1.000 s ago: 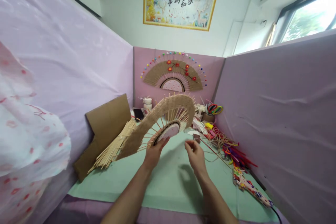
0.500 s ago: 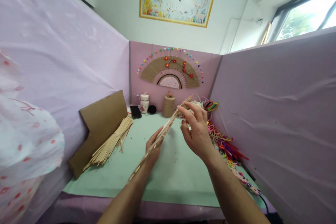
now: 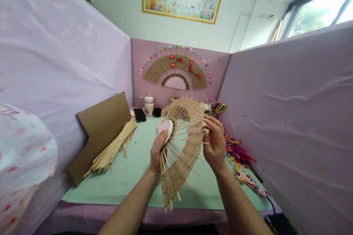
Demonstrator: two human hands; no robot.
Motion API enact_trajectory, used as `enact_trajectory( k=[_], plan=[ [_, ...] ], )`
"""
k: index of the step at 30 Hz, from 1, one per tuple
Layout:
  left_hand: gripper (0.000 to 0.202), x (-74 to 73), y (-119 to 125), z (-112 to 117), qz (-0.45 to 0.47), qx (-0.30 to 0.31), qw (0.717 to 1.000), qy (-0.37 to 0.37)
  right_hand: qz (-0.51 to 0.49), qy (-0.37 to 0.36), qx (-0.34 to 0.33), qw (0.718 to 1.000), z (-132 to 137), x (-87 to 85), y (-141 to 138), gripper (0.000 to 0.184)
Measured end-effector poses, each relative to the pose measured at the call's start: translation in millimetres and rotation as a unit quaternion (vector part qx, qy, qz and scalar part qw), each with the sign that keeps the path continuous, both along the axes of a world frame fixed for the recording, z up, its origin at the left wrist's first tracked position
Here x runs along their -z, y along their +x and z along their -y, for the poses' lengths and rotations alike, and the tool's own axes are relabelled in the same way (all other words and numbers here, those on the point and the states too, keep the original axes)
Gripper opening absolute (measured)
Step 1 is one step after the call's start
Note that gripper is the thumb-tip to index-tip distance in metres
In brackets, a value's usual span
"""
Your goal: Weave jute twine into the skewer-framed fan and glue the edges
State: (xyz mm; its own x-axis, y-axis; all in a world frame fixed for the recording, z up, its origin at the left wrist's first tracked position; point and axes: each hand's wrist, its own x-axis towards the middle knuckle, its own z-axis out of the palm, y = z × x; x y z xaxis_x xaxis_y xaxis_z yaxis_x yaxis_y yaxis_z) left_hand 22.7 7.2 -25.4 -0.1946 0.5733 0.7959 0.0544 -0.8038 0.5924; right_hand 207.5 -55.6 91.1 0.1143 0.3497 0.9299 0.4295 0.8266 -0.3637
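Observation:
A woven fan (image 3: pixel 194 132) of tan cord on thin wooden sticks stands tilted above the table, its woven band curving toward the right. My left hand (image 3: pixel 158 151) is closed on the fan's half-round base, which has a pink dotted face and a dark rim; the thumb lies over that face. At the outer edge, my right hand (image 3: pixel 214 142) has its fingers bent around the protruding stick tips and touches the band's border. Part of the right fingers' grip is hidden. Bare stick ends poke out along the lower edge of the fan.
On the left, a bundle of sticks (image 3: pixel 113 148) lies against a cardboard sheet (image 3: pixel 103 117). Behind are a phone (image 3: pixel 139 115) and a white jar (image 3: pixel 149 106). Coloured craft stems (image 3: pixel 239 153) and a patterned glue gun (image 3: pixel 250 183) lie right. A finished fan (image 3: pixel 157 67) hangs on the back panel.
The fan has turned from nearly edge-on to showing its woven face. My right hand has moved slightly right and down, to the outer edge. The view has shifted a little.

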Motion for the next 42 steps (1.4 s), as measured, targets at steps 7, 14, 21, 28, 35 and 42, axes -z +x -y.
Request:
enact_trajectory(
  k=[7, 14, 21, 28, 35, 42],
  plan=[
    [0.042, 10.4, -4.1, -7.8, -0.094, -0.072, 0.991, 0.062, -0.208, -0.045, -0.118, 0.970, -16.7, 19.8, 6.0, 0.032],
    [0.041, 9.9, -3.3, -4.4, -0.133, -0.073, 0.986, 0.068, -0.272, -0.088, -0.195, 0.938, -21.0, 24.3, 7.2, 0.057],
    [0.042, 10.1, -4.1, -2.2, -0.149, -0.063, 0.984, 0.073, -0.296, -0.117, -0.168, 0.933, -16.9, 21.2, 10.8, 0.055],
    [0.044, 7.9, -4.9, -0.4, -0.178, -0.070, 0.977, 0.094, -0.316, -0.118, -0.189, 0.922, -21.6, 22.6, 14.8, 0.052],
    [0.043, 11.5, -4.7, -2.4, -0.182, -0.066, 0.978, 0.079, -0.339, -0.128, -0.174, 0.916, -26.3, 27.3, 19.6, 0.049],
    [0.045, 13.5, -5.1, -3.2, -0.182, -0.048, 0.979, 0.077, -0.367, -0.144, -0.178, 0.902, -34.4, 24.9, 33.1, 0.052]
  ],
)
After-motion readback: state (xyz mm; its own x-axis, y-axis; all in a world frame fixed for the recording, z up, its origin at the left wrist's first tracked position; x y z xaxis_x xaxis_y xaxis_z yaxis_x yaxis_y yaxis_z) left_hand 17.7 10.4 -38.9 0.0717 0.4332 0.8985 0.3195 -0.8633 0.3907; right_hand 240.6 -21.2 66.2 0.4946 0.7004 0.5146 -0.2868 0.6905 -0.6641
